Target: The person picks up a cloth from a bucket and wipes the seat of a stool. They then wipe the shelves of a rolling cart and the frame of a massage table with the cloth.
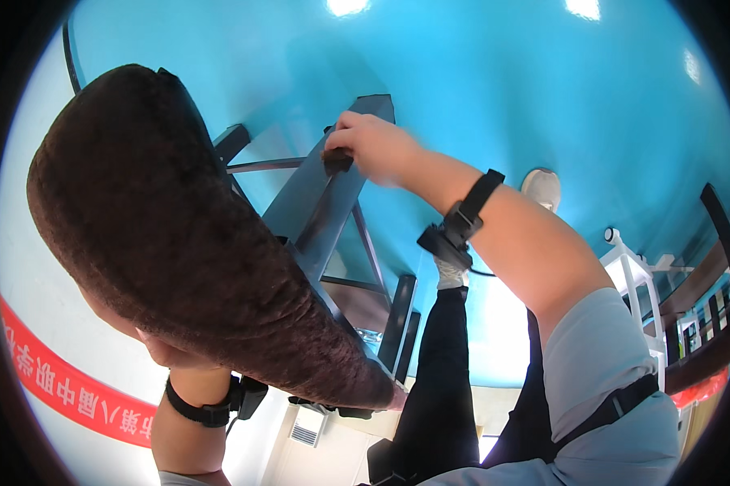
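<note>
A long pad covered in dark brown plush fills the left side, tilted up on edge. My left hand holds it along its lower left edge; most of the fingers are hidden behind the plush. Beside the pad runs a dark grey metal frame with a broad glossy beam. My right hand is over the far part of this beam, fingers bent down. Under the fingertips is a small dark brown patch; I cannot tell whether it is a held piece or a reflection.
Dark frame legs and thin braces stand on the glossy blue floor. A white trolley with castors is at the right. A red banner bearing writing crosses the pale wall at the left. My shoes are on the floor.
</note>
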`<state>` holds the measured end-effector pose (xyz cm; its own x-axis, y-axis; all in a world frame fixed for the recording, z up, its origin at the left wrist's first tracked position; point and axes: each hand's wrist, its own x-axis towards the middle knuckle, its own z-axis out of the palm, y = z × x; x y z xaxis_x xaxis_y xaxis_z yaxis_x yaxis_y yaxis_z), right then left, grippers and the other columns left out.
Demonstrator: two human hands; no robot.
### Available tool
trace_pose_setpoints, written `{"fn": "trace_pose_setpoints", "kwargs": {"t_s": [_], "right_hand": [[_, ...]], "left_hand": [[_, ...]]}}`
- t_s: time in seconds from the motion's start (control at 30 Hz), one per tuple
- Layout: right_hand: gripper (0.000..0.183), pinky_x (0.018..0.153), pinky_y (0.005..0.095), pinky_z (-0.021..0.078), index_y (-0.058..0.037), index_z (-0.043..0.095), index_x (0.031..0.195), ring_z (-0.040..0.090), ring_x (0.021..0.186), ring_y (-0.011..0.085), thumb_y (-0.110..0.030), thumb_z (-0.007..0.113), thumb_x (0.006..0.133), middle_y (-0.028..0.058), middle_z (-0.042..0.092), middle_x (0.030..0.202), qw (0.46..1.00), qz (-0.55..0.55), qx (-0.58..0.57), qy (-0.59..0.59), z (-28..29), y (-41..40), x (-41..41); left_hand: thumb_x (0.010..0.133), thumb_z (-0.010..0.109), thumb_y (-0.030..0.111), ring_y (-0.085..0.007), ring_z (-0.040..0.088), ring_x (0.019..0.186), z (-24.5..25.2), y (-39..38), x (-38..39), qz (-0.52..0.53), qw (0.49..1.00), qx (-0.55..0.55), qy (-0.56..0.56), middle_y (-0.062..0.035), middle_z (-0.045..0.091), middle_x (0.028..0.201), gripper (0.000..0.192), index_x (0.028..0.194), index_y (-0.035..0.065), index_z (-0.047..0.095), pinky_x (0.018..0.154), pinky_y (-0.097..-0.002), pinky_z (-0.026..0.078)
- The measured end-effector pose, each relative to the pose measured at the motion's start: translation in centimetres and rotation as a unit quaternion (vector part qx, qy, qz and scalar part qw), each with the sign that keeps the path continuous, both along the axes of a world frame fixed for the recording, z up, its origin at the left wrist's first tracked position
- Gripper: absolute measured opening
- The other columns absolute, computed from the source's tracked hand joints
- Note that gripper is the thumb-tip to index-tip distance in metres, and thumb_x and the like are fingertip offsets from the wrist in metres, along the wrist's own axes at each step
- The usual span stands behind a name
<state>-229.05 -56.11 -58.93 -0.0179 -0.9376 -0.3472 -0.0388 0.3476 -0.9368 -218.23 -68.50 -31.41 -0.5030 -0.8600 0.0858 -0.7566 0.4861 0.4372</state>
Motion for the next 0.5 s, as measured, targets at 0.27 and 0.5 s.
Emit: {"fn": "trace_pose_setpoints", "kwargs": {"t_s": [0.27, 0.5], "right_hand": [[0.050, 0.096, 0.0426, 0.0540, -0.0234, 0.070, 0.127, 0.058, 0.122, 0.0300, 0.004, 0.060, 0.086, 0.0058, 0.058, 0.127, 0.996, 0.049, 0.071, 0.009, -0.8, -0.2, -0.7], [0.041, 0.092, 0.0405, 0.0518, -0.0175, 0.070, 0.121, 0.058, 0.115, 0.0288, 0.006, 0.053, 0.092, 0.0059, 0.058, 0.116, 0.998, 0.021, 0.036, 0.036, 0.1, -0.2, -0.2]], "left_hand": [[0.103, 0.033, 0.053, -0.0341, 0.029, 0.152, -0.4, 0.5, -0.2, 0.006, 1.000, 0.006, 0.018, -0.0220, 0.026, 0.165, 0.079, 0.161, 0.0000, 0.024, 0.124, -0.0504, 0.022], [0.103, 0.033, 0.053, -0.0341, 0.029, 0.152, -0.6, 0.8, -0.2, 0.001, 1.000, 0.017, 0.025, -0.0220, 0.026, 0.165, 0.079, 0.161, 0.0000, 0.024, 0.124, -0.0504, 0.022]]}}
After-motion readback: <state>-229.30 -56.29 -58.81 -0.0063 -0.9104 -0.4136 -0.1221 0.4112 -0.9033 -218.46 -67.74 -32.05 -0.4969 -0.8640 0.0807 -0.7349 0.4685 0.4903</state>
